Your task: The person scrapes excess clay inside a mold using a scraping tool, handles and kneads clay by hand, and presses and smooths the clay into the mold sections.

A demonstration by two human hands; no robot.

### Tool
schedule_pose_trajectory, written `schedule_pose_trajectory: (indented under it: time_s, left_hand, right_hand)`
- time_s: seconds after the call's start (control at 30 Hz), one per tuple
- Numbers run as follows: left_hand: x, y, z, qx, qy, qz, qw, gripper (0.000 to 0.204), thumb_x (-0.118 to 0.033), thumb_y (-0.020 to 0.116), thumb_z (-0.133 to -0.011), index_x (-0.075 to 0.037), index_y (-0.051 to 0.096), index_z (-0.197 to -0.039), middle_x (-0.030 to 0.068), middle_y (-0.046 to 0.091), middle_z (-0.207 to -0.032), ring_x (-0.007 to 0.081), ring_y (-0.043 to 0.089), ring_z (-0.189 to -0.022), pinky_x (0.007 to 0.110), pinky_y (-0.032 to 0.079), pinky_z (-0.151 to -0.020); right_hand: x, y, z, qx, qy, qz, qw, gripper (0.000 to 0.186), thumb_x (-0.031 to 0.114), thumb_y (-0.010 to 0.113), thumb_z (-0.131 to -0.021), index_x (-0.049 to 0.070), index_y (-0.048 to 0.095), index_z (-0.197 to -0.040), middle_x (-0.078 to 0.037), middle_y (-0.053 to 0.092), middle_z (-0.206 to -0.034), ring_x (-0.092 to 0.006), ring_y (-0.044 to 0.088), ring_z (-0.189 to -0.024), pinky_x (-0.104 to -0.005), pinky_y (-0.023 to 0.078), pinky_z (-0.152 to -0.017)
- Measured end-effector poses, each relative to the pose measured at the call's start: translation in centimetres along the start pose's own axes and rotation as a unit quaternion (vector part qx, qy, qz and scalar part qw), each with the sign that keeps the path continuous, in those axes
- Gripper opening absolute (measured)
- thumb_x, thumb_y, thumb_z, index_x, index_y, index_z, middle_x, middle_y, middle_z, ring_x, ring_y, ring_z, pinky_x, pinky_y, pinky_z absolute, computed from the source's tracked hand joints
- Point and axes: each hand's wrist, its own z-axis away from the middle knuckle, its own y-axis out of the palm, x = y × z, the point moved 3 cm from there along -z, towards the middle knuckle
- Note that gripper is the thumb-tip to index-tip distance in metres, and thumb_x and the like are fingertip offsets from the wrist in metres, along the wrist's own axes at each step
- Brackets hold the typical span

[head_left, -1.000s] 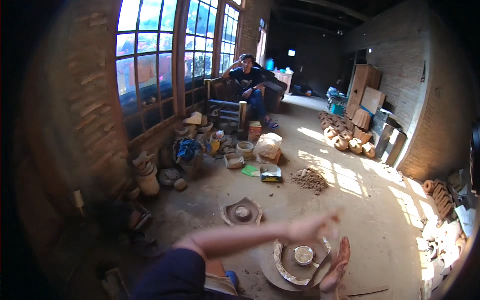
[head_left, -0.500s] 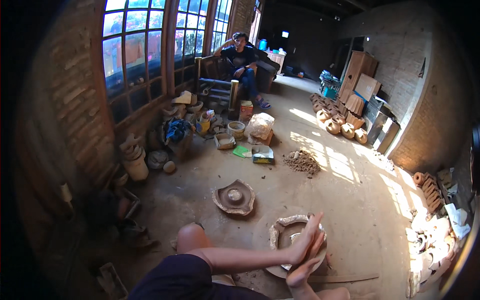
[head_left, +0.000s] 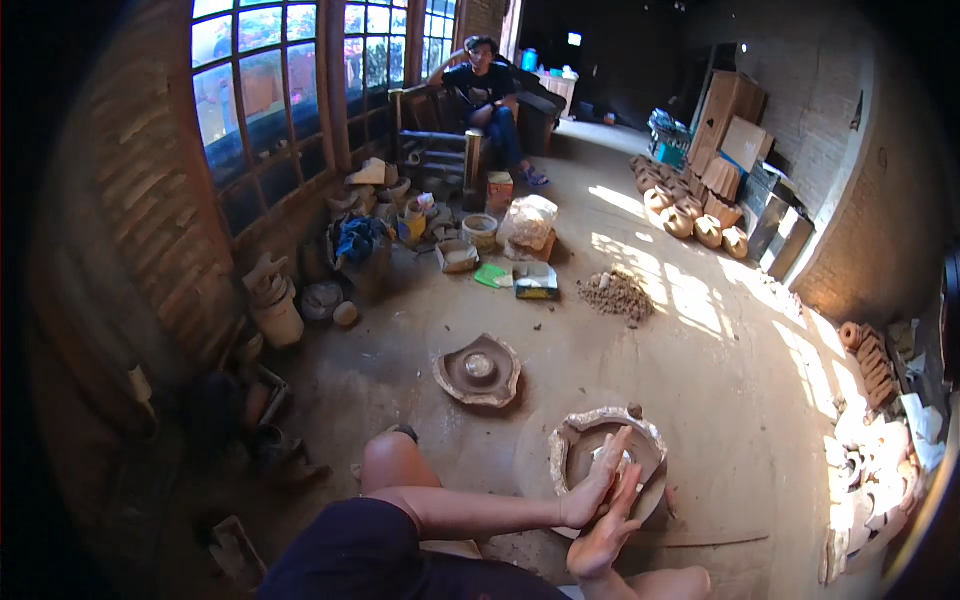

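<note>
My left hand (head_left: pixel 594 487) and my right hand (head_left: pixel 610 528) are held palm towards palm with their fingers stretched out. They hover over the near part of a round clay mould (head_left: pixel 559 470) with a rough, pale rim. Whether anything lies between the palms is hidden. Inside the mould, a pale raised centre shows partly behind the fingers. A small dark lump (head_left: pixel 635 411) sits on the far rim. Farther off to the left, a second brown mould (head_left: pixel 455 386) with a wavy rim and a round central knob rests on the floor.
A crumbly clay heap (head_left: pixel 616 296) lies beyond the moulds. Boxes, a bucket (head_left: pixel 479 232) and a wrapped block (head_left: pixel 528 224) stand farther back. Clay pots (head_left: pixel 678 222) line the right wall, and broken pieces (head_left: pixel 870 480) lie nearer. A person (head_left: pixel 485 95) sits on a bench by the windows.
My hands have shifted slightly left against the mould, uncovering more of its far rim and the dark lump. Both remain palm towards palm. The whole view has turned a little.
</note>
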Motion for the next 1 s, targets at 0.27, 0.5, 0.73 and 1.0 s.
schedule_pose_trajectory:
  time_s: [0.27,0.5,0.73,1.0]
  left_hand:
    - [2.9,-3.0,0.4,-0.062,-0.032,-0.087,0.994,0.090,-0.037,0.055,-0.103,0.003,0.009,-0.169,0.0225,0.008,-0.177,0.0406,0.001,-0.164,0.048,0.003,-0.132]
    - [4.6,-2.6,1.9,-0.045,-0.082,0.055,0.994,0.087,-0.049,0.035,-0.110,0.002,-0.005,-0.168,0.0236,-0.002,-0.177,0.0413,-0.006,-0.164,0.051,-0.001,-0.131]
    - [2.5,-3.8,1.6,-0.045,-0.137,0.088,0.986,0.095,-0.066,0.017,-0.109,0.004,-0.008,-0.167,0.0204,-0.006,-0.178,0.0305,-0.007,-0.164,0.044,-0.002,-0.131]
    - [5.5,-5.3,1.5,-0.134,-0.158,0.140,0.968,0.084,-0.052,0.026,-0.114,0.001,-0.009,-0.168,0.0200,0.000,-0.178,0.0319,0.000,-0.164,0.045,0.004,-0.131]
  right_hand:
    - [-0.8,1.3,-1.1,0.008,0.026,-0.044,0.999,0.089,0.067,0.013,-0.110,0.003,-0.001,-0.170,-0.013,-0.001,-0.180,-0.0258,-0.005,-0.165,-0.0413,-0.004,-0.131]
    - [-3.2,1.1,-0.7,0.003,0.052,-0.010,0.999,0.088,0.066,0.017,-0.110,0.004,0.000,-0.171,-0.013,0.001,-0.180,-0.0270,-0.002,-0.165,-0.0444,-0.001,-0.132]
    - [-5.2,1.1,-0.5,0.013,0.084,0.001,0.996,0.089,0.066,0.020,-0.111,0.004,0.001,-0.171,-0.012,0.003,-0.179,-0.0245,0.001,-0.165,-0.0397,0.001,-0.132]
    - [-7.0,1.4,-1.6,0.012,0.115,-0.019,0.993,0.088,0.070,0.018,-0.110,0.009,0.003,-0.172,-0.009,0.001,-0.180,-0.0228,-0.003,-0.165,-0.0412,-0.001,-0.132]
